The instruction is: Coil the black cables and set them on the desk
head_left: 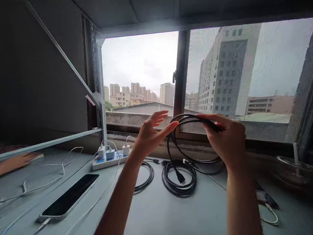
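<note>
The person's right hand (225, 133) holds a smooth, black, round-jacketed cable (205, 121) in the air at the middle of the scene, in front of the window frame (182, 75), its thumb and fingers pinching the gathered strands at the upper right of the loops. The cable is bent into wide, loose, uneven rings; its strands lie close together at the pinch and drift apart lower down, and a dull sheen runs along the upper curve. From the left side of the rings one strand drops to a blocky black plug with a paler metal tip (180, 177), hanging in front of a neat black cable coil on the table (179, 193). The left hand (153, 133) is beside the left edge of the rings, fingers spread and thumb stretched right toward the cable; whether the thumb touches it, I cannot tell. Left of the neat coil, a second black coil (151, 174) lies partly behind the left forearm. Farther left are a white power strip with blue sockets (107, 165) and, nearer, a dark-screened phone (70, 195). At the far left edge another person's hand (21, 161) rests low over the table.
</note>
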A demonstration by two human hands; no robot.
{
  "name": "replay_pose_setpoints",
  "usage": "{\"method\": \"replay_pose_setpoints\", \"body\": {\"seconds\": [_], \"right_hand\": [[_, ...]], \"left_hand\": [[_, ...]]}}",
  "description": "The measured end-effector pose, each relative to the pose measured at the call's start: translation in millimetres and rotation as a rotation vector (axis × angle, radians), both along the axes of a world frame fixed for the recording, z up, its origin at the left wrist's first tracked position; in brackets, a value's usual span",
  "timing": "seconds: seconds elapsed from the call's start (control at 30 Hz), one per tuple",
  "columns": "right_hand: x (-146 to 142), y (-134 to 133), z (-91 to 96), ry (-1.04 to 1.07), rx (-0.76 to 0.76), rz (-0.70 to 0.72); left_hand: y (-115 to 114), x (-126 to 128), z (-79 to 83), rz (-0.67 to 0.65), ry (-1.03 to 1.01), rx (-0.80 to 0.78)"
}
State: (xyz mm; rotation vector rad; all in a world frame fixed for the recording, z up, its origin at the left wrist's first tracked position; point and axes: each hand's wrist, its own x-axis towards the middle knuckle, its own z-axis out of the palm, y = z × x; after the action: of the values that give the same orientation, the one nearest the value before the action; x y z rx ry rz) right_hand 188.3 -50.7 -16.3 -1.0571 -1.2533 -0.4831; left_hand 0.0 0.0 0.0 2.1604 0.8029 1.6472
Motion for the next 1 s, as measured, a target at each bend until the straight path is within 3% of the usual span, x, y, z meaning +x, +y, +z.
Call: {"method": "replay_pose_setpoints", "body": {"seconds": [0.13, 0.3, 0.37, 0.5, 0.57, 0.77, 1.0], "right_hand": [[-3, 1, 0.8, 0.03, 0.056, 0.225], [-13, 5, 2.6, 0.082, 0.248, 0.439], [-15, 7, 3.0, 0.162, 0.261, 0.48], [-17, 5, 3.8, 0.255, 0.216, 0.542], [-18, 2, 4.5, 0.252, 0.181, 0.534], [-25, -8, 5.8, 0.232, 0.08, 0.559], [-21, -6, 6.7, 0.256, 0.077, 0.616]], "left_hand": [[22, 21, -19.6, -0.083, -0.004, -0.141], [40, 33, -31.5, -0.253, -0.136, -0.362], [44, 31, -33.0, -0.228, -0.254, -0.311], [47, 24, -32.0, -0.024, -0.476, -0.096], [46, 21, -29.7, 0.016, -0.527, -0.05], [29, 21, -19.9, -0.148, -0.69, -0.096], [15, 26, -13.3, -0.268, -0.761, -0.161]]}}
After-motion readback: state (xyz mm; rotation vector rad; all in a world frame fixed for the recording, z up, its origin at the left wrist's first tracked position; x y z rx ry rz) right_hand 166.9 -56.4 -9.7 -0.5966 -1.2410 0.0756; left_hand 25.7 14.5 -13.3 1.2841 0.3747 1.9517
